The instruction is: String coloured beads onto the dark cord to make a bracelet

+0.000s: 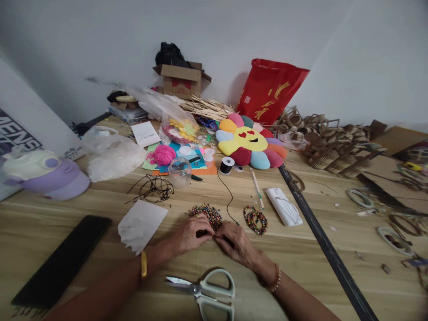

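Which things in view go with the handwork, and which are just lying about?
Likely in the work, around left hand and right hand: loose beads, cord spool, beaded loops, scissors.

Likely just lying about: flower cushion, purple-and-white cap, pink yarn, red bag, cardboard box.

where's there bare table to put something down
Bare wood shows between the white device, black strip and right forearm, and between the black slab and left forearm. It's crowded around the pink yarn and flower cushion, and by the woven pieces.
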`<state>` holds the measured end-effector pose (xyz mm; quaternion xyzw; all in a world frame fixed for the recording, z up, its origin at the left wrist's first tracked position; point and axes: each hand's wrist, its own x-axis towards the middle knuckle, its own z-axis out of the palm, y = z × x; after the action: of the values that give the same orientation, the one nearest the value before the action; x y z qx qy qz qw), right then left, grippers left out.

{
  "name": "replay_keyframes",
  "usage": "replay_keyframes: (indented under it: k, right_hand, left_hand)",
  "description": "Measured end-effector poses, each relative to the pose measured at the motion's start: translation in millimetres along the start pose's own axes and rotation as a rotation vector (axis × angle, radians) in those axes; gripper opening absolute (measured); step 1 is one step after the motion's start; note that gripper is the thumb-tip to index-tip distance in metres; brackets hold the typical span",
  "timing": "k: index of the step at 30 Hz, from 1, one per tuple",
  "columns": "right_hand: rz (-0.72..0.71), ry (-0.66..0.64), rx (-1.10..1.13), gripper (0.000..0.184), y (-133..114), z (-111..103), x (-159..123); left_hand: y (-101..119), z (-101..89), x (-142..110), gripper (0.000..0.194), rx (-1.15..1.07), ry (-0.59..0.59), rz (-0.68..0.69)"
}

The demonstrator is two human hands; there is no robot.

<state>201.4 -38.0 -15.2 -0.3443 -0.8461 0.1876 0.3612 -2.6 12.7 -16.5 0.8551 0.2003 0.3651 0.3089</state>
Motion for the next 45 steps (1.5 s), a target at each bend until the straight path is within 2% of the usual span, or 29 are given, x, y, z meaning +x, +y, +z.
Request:
replay_keyframes:
  k: [10,18,26,45]
  right_hand:
    - [0.021,0.019,0.041,0.009,-1.3,-1.7,1.5]
    - [0.058,-0.008,0.039,0.01,-1.5,-2.0,0.3]
    - [0.035,-0.009,0.056,0.008,-2.5,-2.6,2.0]
    - [0.021,-0.033,0.01,0.009,-3.6,-2.9,2.4]
  left_hand:
    - [0.4,-1.4,0.8,0.01,-0.025,0.008,0.003]
    - [-1.8,-0.8,-2.8,0.011,-0.045,-0.005,-0.061]
    - [-0.9,-1.9,-3.2,0.009,-0.016,-0.016,-0.094]
    - [-1.8,0.8,-1.8,0.01,-0.045,0.015,-0.041]
